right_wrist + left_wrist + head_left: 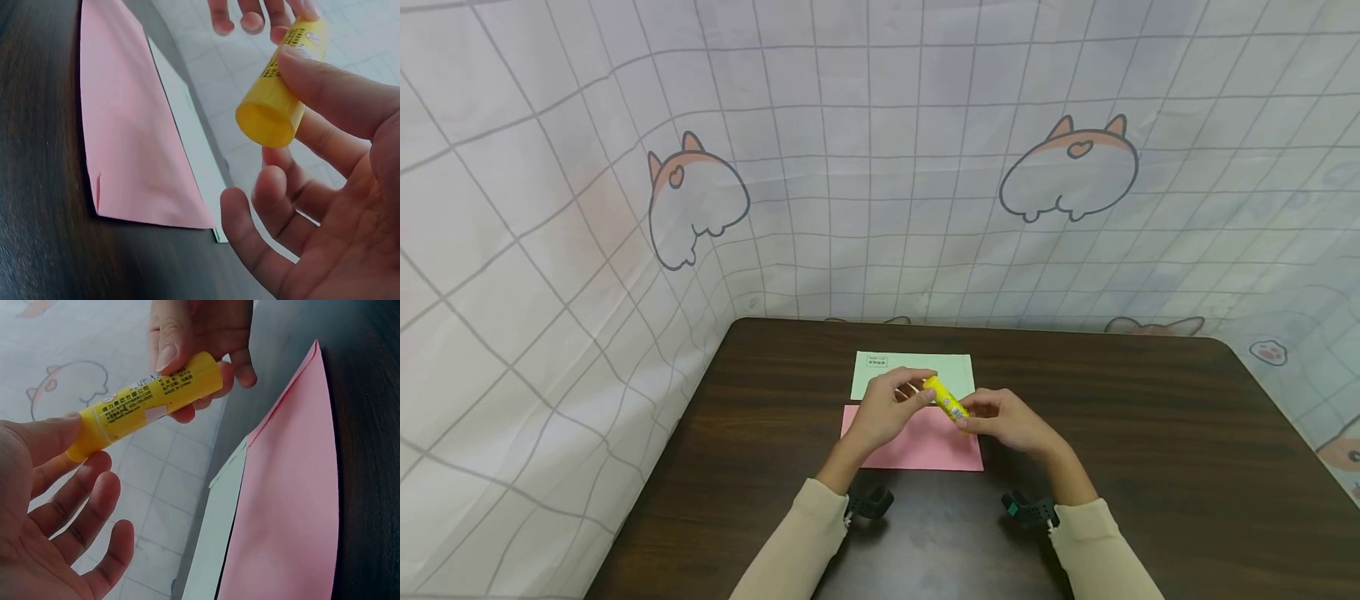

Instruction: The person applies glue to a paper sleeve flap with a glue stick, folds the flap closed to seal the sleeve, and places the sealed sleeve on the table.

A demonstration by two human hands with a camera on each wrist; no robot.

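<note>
A yellow glue stick (947, 399) is held between both hands above the table, tilted, with its cap on. My left hand (884, 405) pinches the capped end between thumb and forefinger; in the left wrist view its other fingers (106, 494) are spread loosely. The lower end is pinched by my right hand (1009, 422), as the right wrist view also shows on the glue stick (275, 100). Below lies a pink envelope (917, 442), flat on the table. Just beyond it is a pale green envelope (955, 371) with a small printed box, partly hidden by the left hand.
The dark wooden table (1120, 433) extends to both sides of the envelopes. A white grid-patterned curtain (880, 192) with cartoon animals hangs behind and at the left. Black wrist straps (871, 503) sit near both sleeves.
</note>
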